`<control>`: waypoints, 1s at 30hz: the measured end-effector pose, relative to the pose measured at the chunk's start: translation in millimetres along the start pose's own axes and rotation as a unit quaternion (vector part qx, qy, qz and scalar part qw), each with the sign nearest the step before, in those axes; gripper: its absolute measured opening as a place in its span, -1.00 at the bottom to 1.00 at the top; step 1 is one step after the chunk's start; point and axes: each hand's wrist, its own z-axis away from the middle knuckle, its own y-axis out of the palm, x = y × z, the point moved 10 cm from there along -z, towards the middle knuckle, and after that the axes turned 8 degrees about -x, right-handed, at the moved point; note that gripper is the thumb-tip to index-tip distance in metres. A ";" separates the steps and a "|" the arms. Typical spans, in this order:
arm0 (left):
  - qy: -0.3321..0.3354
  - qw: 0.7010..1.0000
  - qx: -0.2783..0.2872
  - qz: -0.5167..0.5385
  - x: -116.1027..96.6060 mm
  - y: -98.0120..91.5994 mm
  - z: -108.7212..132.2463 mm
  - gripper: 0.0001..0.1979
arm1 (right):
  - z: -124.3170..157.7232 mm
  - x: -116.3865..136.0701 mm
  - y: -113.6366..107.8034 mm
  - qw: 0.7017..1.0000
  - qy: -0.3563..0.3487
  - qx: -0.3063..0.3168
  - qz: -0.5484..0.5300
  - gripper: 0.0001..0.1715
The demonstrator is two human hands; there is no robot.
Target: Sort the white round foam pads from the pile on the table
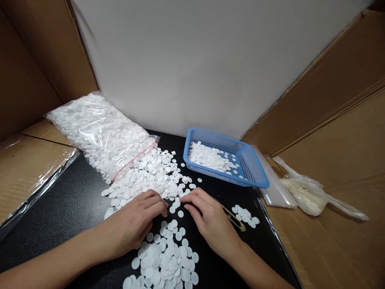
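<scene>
Small white discs point(156, 172) spill from the mouth of a clear plastic bag point(102, 132) with a red seal line. My left hand point(136, 222) rests at the near edge of this spill, its fingers curled and partly hidden. Beside it, my right hand point(210, 218) reaches in from the right, thumb and forefinger apart near several loose discs, holding nothing visible. Between my forearms lies another pile of white discs point(168, 261). A blue mesh basket point(252, 160) behind my right hand holds more discs, mostly in its left part.
A thin yellowish tool point(237, 222) lies partly under my right hand, next to a small group of discs point(246, 214). Right of the basket are a clear plastic sheet point(278, 188) and a knotted bag point(306, 196) on cardboard. A white panel point(180, 68) stands behind.
</scene>
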 end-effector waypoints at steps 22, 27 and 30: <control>0.113 0.991 0.069 -0.003 -40.2 5.8 5.9 -0.59 | 1.9 -11.2 3.1 0.991 0.078 0.102 0.035 -0.78; 0.059 0.996 0.056 0.029 -26.4 1.0 5.5 -0.55 | 11.5 5.3 18.1 0.983 0.049 0.178 -0.023 -0.81; 0.023 0.998 0.030 0.052 -14.9 -1.7 6.0 -0.50 | 8.0 1.0 16.0 0.990 0.049 0.135 -0.014 -0.83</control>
